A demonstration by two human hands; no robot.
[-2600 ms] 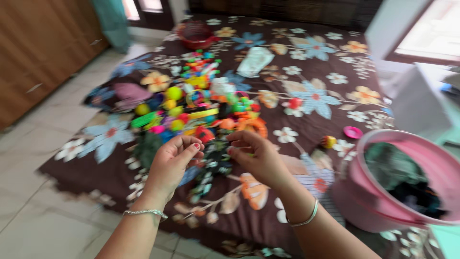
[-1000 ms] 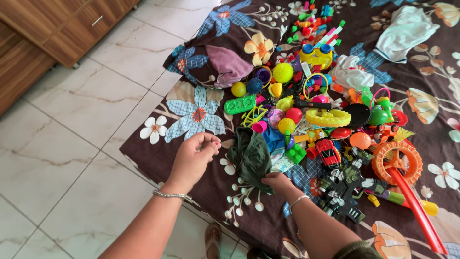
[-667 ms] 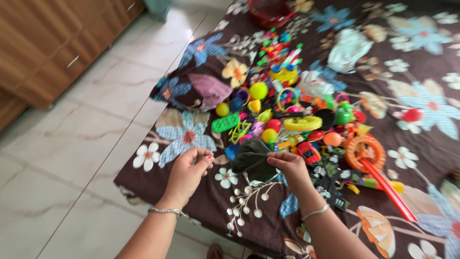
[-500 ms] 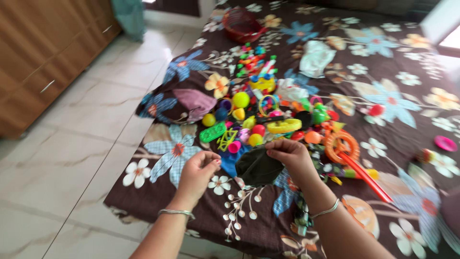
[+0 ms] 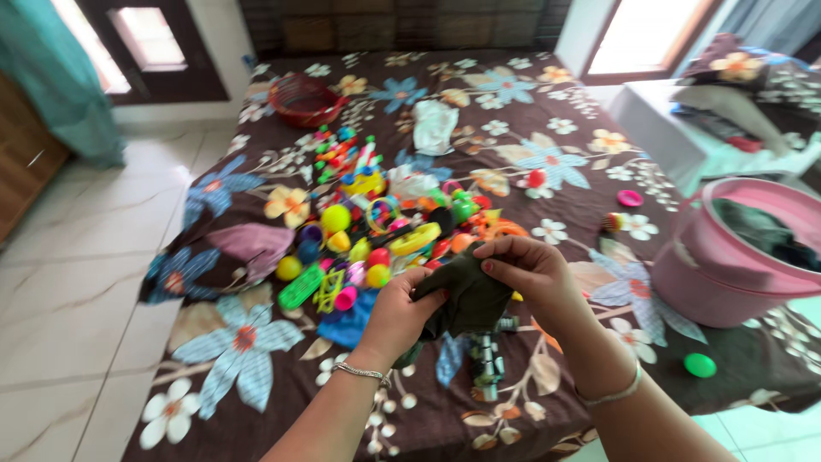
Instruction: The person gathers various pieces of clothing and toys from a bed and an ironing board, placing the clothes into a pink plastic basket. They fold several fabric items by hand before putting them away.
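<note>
A home bedroom is shown: a bed is covered by a brown flower-printed bedsheet (image 5: 547, 111), bright plastic toys (image 5: 376, 227) are scattered on it, and a teal curtain (image 5: 51, 77) is hung beside pale marble floor tiles (image 5: 60, 282).

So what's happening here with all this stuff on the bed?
A person holds a dark green cloth up in both hands, left hand underneath, right hand gripping its top edge. Behind it, a heap of colourful plastic toys lies on the brown flowered bedsheet. A pink bucket holding clothes sits at the right.

Left hand (image 5: 402, 310) — now on cloth (image 5: 466, 295)
</note>
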